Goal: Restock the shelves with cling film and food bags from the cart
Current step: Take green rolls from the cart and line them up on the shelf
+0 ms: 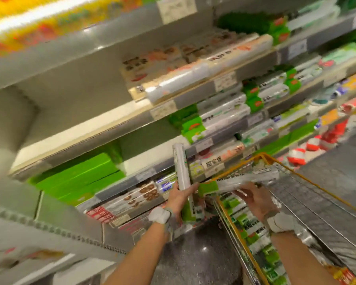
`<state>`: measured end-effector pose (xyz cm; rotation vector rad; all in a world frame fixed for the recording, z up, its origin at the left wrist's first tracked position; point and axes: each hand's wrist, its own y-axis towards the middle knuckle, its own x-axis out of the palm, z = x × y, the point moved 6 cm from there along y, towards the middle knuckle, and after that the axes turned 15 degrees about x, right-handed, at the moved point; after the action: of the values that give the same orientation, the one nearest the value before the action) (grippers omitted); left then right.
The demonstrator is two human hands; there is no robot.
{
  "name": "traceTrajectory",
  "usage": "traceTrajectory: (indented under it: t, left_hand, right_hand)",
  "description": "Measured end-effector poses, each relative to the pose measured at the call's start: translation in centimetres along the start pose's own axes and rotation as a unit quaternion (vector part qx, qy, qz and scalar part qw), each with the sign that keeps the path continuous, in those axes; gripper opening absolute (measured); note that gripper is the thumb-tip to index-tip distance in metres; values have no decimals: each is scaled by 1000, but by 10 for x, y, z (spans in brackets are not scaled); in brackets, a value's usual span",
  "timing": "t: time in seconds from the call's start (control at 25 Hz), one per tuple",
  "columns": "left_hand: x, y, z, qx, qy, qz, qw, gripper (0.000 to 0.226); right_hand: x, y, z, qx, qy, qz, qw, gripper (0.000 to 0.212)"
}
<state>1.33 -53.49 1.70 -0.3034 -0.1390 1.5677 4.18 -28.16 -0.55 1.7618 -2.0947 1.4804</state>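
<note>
Your left grip (180, 196) was clamped round the lower half of a roll (181, 167) of clear film, holding it nearly upright with its top end toward 12 o'clock and its green label end toward 6. Your right grip (255, 199) held a second roll (245, 182) from underneath, fingers curled round its middle. That roll lay almost level, its green end (209, 188) at 9 o'clock touching or just beside the first roll and its far end toward 2 o'clock. Both rolls were in the air in front of the lower shelves, above the near corner of the cart (263, 154). The cart, with a yellow rim and wire sides, stood at 4 o'clock from your hands, and more green-and-white packs (253, 229) lay in it. The shelves (103, 128) rose from 9 to 1 o'clock, stocked with rolls and boxes. A stack of plain green boxes (80, 173) sat at 9 o'clock from the upright roll. Each wrist wore a white band (159, 214). The picture was blurred, so I could not read the labels.
</note>
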Motion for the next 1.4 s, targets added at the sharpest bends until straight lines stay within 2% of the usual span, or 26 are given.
traceTrajectory:
  t: [0.08, 0.12, 0.2, 0.28, 0.44, 0.52, 0.56, 0.6, 0.64, 0.72, 0.8, 0.84, 0.88, 0.92, 0.96, 1.08, 1.28, 1.4]
  left_hand:
    - [-27, -2, -9, -8, -15, 48, 999, 96]
    - [-40, -11, -1, 5, -30, 60, 998, 98]
    - [-64, -27, 9, 19, -106, 77, 991, 86]
    - [-82, -36, 14, 26, -177, 100, 979, 71]
    - [-113, -46, 19, 17, -231, 162, 959, 89]
    - [-126, -48, 20, 19, -241, 173, 955, 73]
    - [-133, -46, 18, 19, -242, 176, 954, 69]
    - [-139, -46, 18, 21, -240, 177, 954, 73]
    - [-146, -46, 18, 22, -236, 180, 955, 82]
    - [-155, -43, 18, 23, -215, 181, 960, 97]
    - [-159, -44, 17, 25, -195, 168, 966, 101]
    - [-162, -44, 15, 22, -184, 162, 969, 101]
    - [-164, -46, 15, 24, -173, 154, 973, 98]
    - [-168, -46, 13, 28, -163, 148, 975, 90]
    - [-171, -47, 13, 33, -149, 140, 978, 80]
    - [-179, -44, 11, 38, -101, 123, 987, 66]
    - [-180, -52, 19, 52, -13, 109, 993, 83]
    - [-196, -65, 25, 75, 183, 64, 978, 66]
  right_hand:
    - [24, -2, 7, 2, -27, -17, 999, 34]
    - [39, -6, 10, 6, -54, -11, 998, 30]
    - [66, -9, 20, 11, -92, -6, 996, 23]
    - [90, -13, 27, 15, -135, -8, 991, 30]
    - [135, -14, 38, 29, -100, -26, 994, 14]
    - [150, -11, 42, 52, -128, -41, 990, 24]
    - [156, -12, 43, 65, -201, -42, 976, 32]
    - [161, -17, 43, 76, -315, -33, 945, 37]
    - [163, -18, 42, 64, -438, -10, 897, 41]
    - [178, -19, 30, -55, -648, 38, 759, 40]
    - [206, -24, 21, -208, -771, 79, 597, 26]
    - [219, -22, 24, -251, -808, 70, 529, 27]
    - [230, -16, 31, -266, -839, 36, 474, 33]
    - [236, -8, 40, -254, -861, -14, 439, 37]
    - [238, 0, 48, -219, -876, -59, 425, 39]
    - [235, 14, 65, -105, -885, -140, 432, 40]
    - [237, 23, 61, -125, -877, -152, 438, 30]
    - [241, 29, 29, -172, -864, -107, 461, 42]
